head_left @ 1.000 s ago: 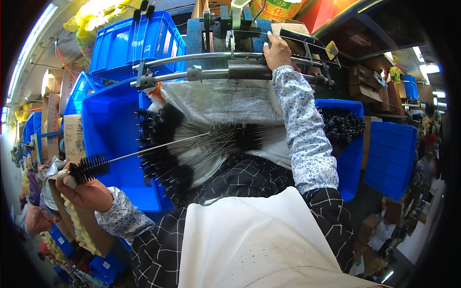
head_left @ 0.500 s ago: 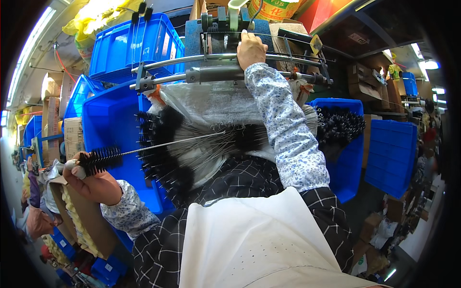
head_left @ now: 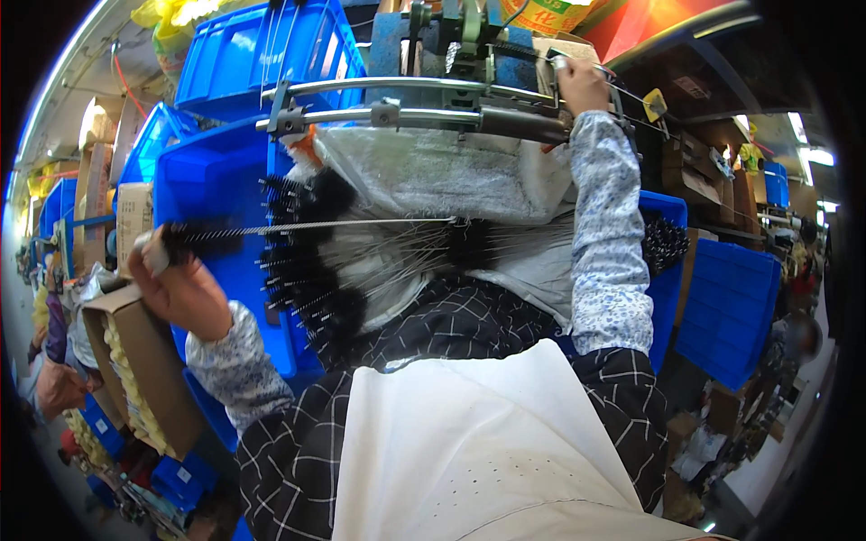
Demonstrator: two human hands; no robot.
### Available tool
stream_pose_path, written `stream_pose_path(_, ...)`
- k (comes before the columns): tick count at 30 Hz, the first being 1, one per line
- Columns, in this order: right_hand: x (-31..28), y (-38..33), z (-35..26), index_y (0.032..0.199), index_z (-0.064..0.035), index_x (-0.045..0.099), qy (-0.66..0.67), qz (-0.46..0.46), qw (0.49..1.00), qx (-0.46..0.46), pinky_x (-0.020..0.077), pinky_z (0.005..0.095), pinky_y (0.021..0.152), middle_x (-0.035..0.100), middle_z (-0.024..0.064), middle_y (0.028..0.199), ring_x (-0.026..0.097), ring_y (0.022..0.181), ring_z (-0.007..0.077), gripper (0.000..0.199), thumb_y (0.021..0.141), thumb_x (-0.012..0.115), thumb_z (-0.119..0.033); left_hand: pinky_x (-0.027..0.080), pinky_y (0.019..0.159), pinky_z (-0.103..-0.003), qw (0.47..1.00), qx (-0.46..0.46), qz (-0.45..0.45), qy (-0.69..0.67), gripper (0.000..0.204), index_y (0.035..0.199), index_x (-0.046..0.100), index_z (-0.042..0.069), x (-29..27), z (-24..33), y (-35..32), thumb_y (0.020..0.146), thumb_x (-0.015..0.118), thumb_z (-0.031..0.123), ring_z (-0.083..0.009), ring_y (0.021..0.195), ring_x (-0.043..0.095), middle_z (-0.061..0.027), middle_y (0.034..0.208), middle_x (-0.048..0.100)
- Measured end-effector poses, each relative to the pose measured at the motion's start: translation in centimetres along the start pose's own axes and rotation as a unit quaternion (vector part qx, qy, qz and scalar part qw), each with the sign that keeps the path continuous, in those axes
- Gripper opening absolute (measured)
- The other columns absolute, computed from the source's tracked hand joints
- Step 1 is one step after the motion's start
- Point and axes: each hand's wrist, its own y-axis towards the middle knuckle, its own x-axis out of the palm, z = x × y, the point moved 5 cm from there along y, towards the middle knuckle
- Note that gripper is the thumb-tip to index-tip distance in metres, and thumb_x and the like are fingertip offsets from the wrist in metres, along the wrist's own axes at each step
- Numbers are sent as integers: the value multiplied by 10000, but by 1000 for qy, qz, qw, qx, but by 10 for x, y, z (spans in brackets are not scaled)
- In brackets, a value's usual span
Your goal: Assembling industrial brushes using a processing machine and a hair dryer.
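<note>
My left hand (head_left: pixel 185 293), with white wrapping on a finger, grips the bristled end of a black twisted-wire brush (head_left: pixel 212 239). The brush's bare wire stem points right, over my lap. Up at the right end of a bench machine's metal rails (head_left: pixel 343 117), my right hand (head_left: pixel 585 87) is closed; what its fingers hold is hidden. Below the rails, a heap of similar brushes (head_left: pixel 311 270) lies across my lap, black bristles to the left and thin wire stems fanning rightward.
A large blue bin (head_left: pixel 207 198) stands at my left, and a blue crate (head_left: pixel 225 81) sits behind it. More black bristles fill a blue bin (head_left: pixel 667 243) at my right. An open cardboard box (head_left: pixel 153 379) is at the lower left. Other people are at the far left.
My right hand has moved right along the rails, from the machine's middle to their right end. My left hand has raised the brush, its stem now nearly level. The view has shifted slightly.
</note>
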Motion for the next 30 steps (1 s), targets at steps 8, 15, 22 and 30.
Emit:
stream_pose_path(8, -53, -8, 41, 979, -136, 579, 122, -125, 978, -115, 417, 328, 767, 584, 121, 952, 545, 896, 280, 281, 828, 442, -329, 448, 743, -228, 970, -143, -158, -116, 150, 962, 442, 18, 57, -31, -23, 839, 486, 91, -120, 835, 537, -95, 915, 549)
stream_pose_path(15, -86, -136, -45, 1153, -46, 445, 261, -451, 817, -249, 408, 282, 816, 539, 100, 999, 515, 915, 193, 341, 822, 467, -123, 403, 634, -163, 916, -272, -288, -59, 87, 934, 423, 61, 127, -51, -64, 858, 451, 94, -53, 729, 489, -19, 850, 540)
stream_pose_path(22, -66, -172, -139, 985, 1, 468, 461, -315, 791, -250, 453, 361, 654, 551, 171, 826, 563, 736, 283, 221, 846, 403, -158, 461, 661, -243, 862, -281, -420, 51, 173, 1001, 384, 25, 121, -64, -78, 854, 453, 87, -120, 756, 537, -66, 906, 520)
stream_pose_path(30, -16, -40, -45, 1008, -185, 590, 1, 53, 996, -66, 385, 345, 761, 607, 24, 901, 498, 847, 210, 253, 801, 467, -263, 335, 690, -331, 765, 36, -445, 464, 137, 871, 526, 65, 56, -100, -48, 750, 561, 118, -231, 797, 469, -60, 825, 493)
